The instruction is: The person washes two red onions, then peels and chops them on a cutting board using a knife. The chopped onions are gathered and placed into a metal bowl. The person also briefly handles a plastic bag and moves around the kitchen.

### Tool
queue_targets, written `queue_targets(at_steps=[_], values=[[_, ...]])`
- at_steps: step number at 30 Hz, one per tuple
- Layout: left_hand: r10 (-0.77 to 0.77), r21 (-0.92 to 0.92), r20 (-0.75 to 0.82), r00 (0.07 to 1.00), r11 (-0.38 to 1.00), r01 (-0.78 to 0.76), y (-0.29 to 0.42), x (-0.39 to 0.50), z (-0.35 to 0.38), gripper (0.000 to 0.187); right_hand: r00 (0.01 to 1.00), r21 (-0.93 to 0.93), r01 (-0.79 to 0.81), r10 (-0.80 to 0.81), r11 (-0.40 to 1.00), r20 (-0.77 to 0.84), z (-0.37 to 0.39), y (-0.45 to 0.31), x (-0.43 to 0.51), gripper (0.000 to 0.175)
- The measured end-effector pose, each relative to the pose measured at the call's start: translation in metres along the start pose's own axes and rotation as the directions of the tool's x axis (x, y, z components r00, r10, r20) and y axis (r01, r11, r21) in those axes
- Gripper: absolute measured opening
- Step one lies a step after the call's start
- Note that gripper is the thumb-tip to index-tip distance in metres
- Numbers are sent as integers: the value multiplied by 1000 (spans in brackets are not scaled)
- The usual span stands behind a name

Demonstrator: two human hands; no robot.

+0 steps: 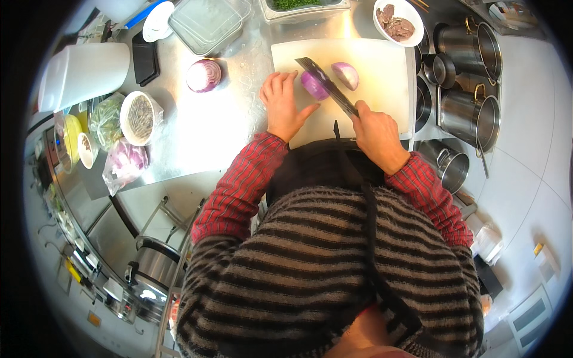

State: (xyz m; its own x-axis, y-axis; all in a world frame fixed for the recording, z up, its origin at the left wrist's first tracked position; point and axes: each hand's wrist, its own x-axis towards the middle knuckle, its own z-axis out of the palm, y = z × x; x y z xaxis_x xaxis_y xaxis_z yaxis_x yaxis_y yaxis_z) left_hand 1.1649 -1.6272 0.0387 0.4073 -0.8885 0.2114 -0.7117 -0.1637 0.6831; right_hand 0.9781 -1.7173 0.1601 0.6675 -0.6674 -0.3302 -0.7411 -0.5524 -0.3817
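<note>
My right hand (377,135) is closed around the handle of a dark-bladed kitchen knife (326,83). The blade slants up and left over the white cutting board (380,103). Partly behind the blade lies a purple onion piece (313,86). My left hand (285,104) is just left of that piece, thumb and fingers spread apart and holding nothing; whether a fingertip touches the onion I cannot tell. To the right of the knife rests a second onion piece (346,75), its pale cut face showing. Another red onion (204,75) sits on the steel table (233,121), left of the board.
A white bowl of sliced meat (398,27) stands at the board's far right corner. Beyond the board is a container of chopped greens (304,5). Lidded plastic tub (208,22), black phone-like object (145,60) and bagged onions (126,162) are leftward. Steel pots (468,114) stand right.
</note>
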Motion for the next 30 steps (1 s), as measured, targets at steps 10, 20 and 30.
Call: queue_targets(at_steps=[10,20,30], values=[[-34,23,-70,997,999,36,5,4,18,66,1000,-62,-7,8,998,22,44,7,38,18],[-127,-74,-155,980,990,117,15,-10,10,79,997,26,25,-23,999,-78,55,18,56,21],[-66,-221,43,997,973,73,12,28,38,76,975,327,-70,135,942,-179,-6,42,3,20]])
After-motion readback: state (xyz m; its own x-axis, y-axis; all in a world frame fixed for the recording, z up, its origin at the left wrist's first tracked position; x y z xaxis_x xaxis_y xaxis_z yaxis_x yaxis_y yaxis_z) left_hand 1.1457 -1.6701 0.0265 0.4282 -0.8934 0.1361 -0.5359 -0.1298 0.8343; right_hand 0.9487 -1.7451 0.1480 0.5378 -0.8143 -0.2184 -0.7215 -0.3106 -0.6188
